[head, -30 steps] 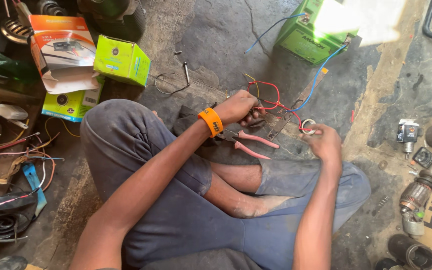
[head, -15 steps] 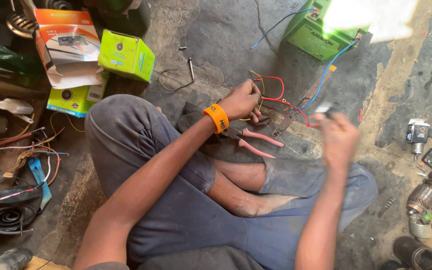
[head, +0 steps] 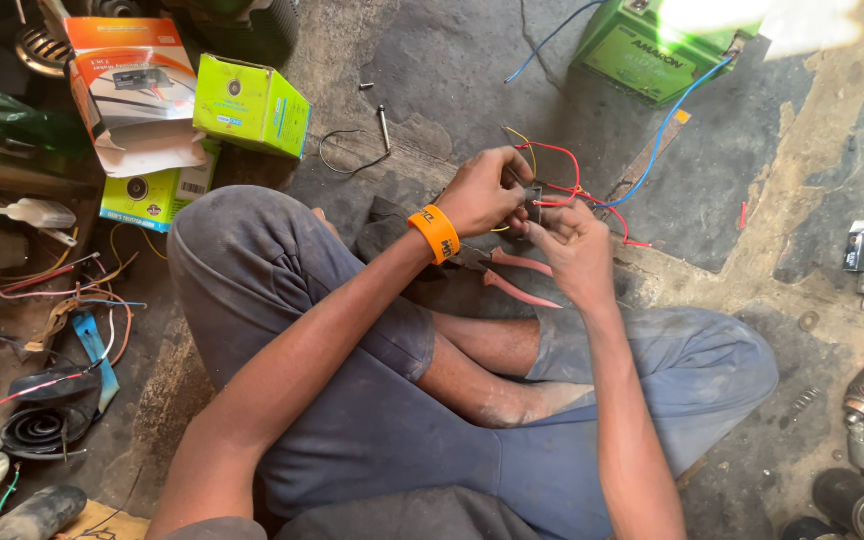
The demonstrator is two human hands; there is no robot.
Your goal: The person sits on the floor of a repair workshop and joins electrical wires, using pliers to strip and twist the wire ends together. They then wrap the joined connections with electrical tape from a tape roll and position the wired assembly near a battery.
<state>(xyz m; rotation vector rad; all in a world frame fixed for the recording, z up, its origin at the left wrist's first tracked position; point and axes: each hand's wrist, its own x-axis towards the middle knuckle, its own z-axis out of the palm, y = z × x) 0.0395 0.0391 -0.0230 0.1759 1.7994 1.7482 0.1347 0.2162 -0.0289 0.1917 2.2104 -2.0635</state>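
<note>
Left hand [head: 482, 192] and right hand [head: 574, 243] pinch a small dark part [head: 533, 200] between them, fingers closed on it, red wires [head: 562, 170] trailing off. Pink-handled pliers [head: 512, 275] lie on the floor just below. Green battery [head: 652, 50] at the floor's far edge.

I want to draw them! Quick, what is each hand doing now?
Left hand: closed, pinching the small dark part with red wires.
Right hand: fingers curled, touching the same part.
</note>
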